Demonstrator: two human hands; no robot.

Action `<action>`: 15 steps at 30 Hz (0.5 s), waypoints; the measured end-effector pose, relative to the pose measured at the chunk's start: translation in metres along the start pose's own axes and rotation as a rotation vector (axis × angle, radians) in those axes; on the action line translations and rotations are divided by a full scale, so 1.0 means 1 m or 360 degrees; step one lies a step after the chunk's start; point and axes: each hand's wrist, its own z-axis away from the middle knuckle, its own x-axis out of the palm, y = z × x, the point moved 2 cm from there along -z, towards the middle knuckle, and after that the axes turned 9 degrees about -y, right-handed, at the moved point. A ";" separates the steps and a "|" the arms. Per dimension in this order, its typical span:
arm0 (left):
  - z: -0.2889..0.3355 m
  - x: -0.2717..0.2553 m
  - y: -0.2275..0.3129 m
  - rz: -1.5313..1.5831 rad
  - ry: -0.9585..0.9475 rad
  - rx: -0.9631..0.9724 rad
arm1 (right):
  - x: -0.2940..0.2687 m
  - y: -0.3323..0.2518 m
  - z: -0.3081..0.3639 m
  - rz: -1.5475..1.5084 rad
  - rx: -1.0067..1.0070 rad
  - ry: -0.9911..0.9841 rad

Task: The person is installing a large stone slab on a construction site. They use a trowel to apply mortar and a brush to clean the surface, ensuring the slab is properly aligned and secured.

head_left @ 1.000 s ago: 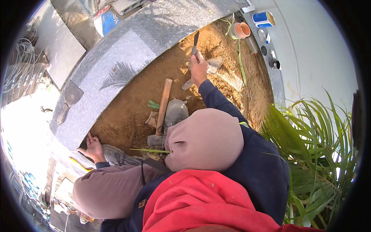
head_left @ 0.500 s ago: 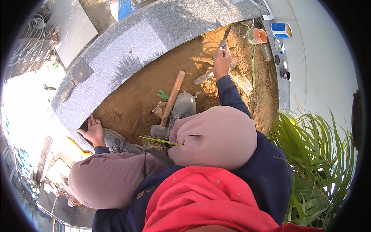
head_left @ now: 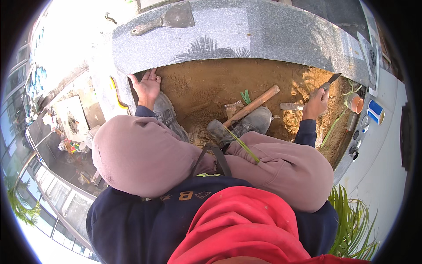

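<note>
Grey speckled stone makes up the wide slab (head_left: 272,42) that curves across the top of the frame, above a bed of brown soil (head_left: 198,83). The left hand (head_left: 147,89), at the slab's lower edge left of centre, is spread with its palm turned up; I cannot tell whether its fingertips touch the stone. At the right of the frame, the right hand (head_left: 316,104) is closed round the handle of a knife (head_left: 332,80), whose dark blade points to the upper right, close by the slab's lower edge.

A broad scraper (head_left: 178,16) lies on the slab at the upper left. In the middle of the frame, a hammer (head_left: 252,107) with a wooden handle lies slantwise, its head just beside the right shoe (head_left: 252,124). A green scrap (head_left: 245,96) lies near the handle. The left shoe (head_left: 169,116) is just below the left hand. Toward the right rim stand an orange-brown pot (head_left: 356,104) and a blue can (head_left: 376,111). Green palm leaves (head_left: 351,224) fill part of the lower right.
</note>
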 end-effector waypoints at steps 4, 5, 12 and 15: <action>0.001 0.001 -0.001 -0.0001 0.0002 -0.0017 | 0.019 -0.037 0.010 0.0192 -0.0096 -0.0013; 0.002 -0.002 0.001 -0.0013 0.0011 -0.0008 | 0.027 -0.042 0.013 0.0201 -0.0118 -0.0043; -0.001 -0.001 -0.002 0.0011 -0.0081 -0.0041 | 0.071 -0.083 0.026 0.0443 -0.0455 -0.0257; 0.001 0.000 -0.006 0.0051 -0.0107 -0.0068 | 0.097 -0.092 0.042 0.0462 -0.0491 -0.0407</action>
